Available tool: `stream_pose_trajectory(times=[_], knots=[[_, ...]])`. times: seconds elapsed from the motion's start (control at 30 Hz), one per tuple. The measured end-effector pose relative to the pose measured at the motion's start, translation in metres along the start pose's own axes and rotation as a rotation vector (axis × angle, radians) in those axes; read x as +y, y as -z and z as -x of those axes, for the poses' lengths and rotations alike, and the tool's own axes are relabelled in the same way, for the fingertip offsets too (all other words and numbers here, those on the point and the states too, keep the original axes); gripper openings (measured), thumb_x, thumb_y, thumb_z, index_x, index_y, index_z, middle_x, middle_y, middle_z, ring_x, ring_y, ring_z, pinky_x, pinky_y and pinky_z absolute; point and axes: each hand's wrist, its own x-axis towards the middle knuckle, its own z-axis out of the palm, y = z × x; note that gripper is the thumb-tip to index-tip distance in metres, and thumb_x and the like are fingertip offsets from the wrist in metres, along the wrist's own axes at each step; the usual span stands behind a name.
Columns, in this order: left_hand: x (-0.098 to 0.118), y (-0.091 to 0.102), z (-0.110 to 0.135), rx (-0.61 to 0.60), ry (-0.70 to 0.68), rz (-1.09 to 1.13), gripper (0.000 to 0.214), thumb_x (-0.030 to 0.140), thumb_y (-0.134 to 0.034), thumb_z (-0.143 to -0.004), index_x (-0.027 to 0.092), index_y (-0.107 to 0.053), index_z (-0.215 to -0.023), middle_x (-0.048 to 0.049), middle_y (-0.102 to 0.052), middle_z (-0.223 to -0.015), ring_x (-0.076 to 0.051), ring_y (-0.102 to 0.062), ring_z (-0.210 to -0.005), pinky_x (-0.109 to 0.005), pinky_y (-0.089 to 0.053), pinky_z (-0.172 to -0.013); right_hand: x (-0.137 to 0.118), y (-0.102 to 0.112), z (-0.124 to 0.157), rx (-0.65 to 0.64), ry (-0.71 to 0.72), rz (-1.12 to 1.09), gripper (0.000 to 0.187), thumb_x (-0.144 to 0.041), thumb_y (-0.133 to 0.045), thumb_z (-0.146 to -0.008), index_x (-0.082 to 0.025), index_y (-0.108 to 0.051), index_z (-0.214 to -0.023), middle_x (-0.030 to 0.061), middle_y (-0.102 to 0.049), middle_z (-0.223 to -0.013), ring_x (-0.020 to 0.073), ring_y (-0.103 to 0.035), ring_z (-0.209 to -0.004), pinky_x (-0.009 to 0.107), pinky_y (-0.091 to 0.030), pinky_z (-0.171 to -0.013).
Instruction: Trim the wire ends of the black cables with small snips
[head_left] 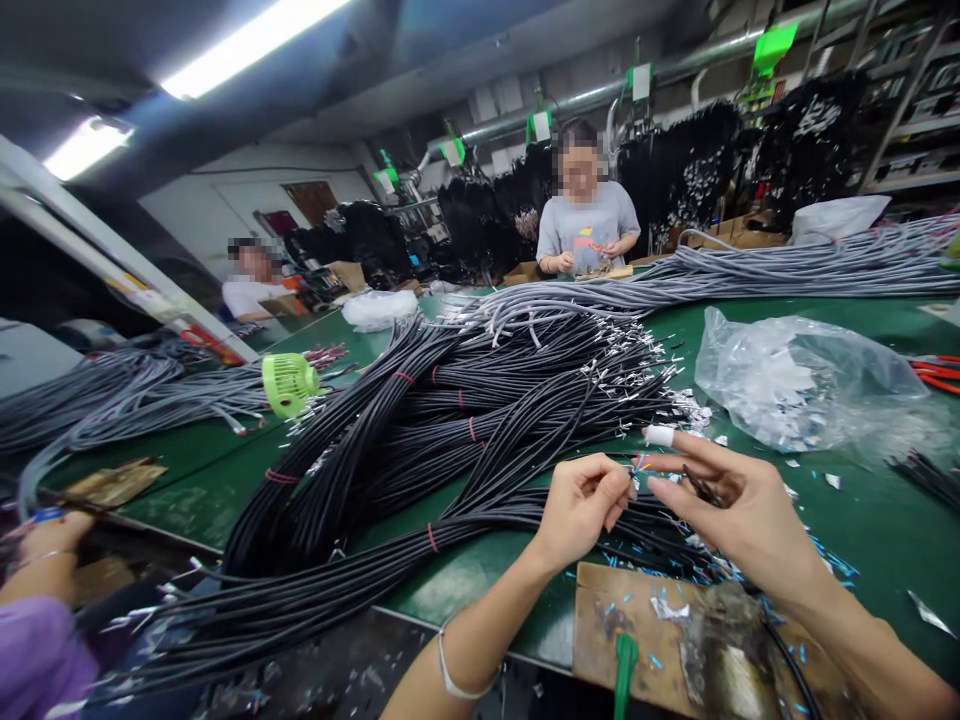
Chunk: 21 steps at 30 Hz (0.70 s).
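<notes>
My left hand (589, 500) is closed in a pinch on the end of a black cable, where thin coloured wires (641, 465) fan out. Facing it, my right hand (739, 505) has its forefinger and thumb reaching to those wires, with white tape (659, 436) round one finger. A small dark tool (703, 487) sits within the right hand's fingers; its kind is partly hidden. Under and beside my hands lie bundles of black cables (502, 430), tied with red bands, their stripped ends showing white.
A wooden board (600, 610) with a metal device (731, 660) and a green handle (625, 670) is at the near edge. A clear plastic bag (795, 380), grey cables (750, 270) and a green fan (289, 385) lie on the green table. Co-workers sit across and at left.
</notes>
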Motion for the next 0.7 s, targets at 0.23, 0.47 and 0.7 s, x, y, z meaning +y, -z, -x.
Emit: stream_pose_trajectory(times=[0.23,0.47,0.7], knots=[[-0.007,-0.001,-0.003,0.038,0.027,0.038,0.039,0.047,-0.061,-0.08,0.011,-0.056,-0.065,0.0054,-0.043,-0.047,-0.003,-0.035,-0.036,-0.017,-0.026,-0.037,0.007,0.01,-0.003,-0.002,0.295,0.343,0.045,-0.01,-0.062,-0.069,-0.022,-0.066,-0.113,0.002,-0.076,-0.085,0.0205,-0.072,-0.069,0.035,-0.06,-0.067],[-0.022,0.011,-0.014,0.041,-0.03,-0.597,0.031,0.034,-0.049,-0.09,0.012,-0.067,-0.077,-0.0051,-0.066,-0.069,-0.014,-0.062,-0.063,-0.025,-0.05,-0.059,0.009,0.038,-0.022,0.23,0.323,0.54,0.019,-0.021,-0.064,-0.075,-0.021,-0.071,-0.092,0.0034,-0.075,-0.08,0.0234,-0.071,-0.072,0.036,-0.056,-0.068],[-0.041,0.044,-0.028,0.303,0.005,-0.934,0.029,0.006,-0.064,-0.073,0.018,-0.064,-0.099,-0.0086,-0.06,-0.102,-0.025,-0.053,-0.104,-0.041,-0.039,-0.095,0.006,0.04,-0.028,0.179,0.349,0.731,0.019,-0.03,-0.053,-0.085,-0.02,-0.069,-0.081,0.0016,-0.069,-0.06,0.0178,-0.065,-0.053,0.027,-0.045,-0.051]])
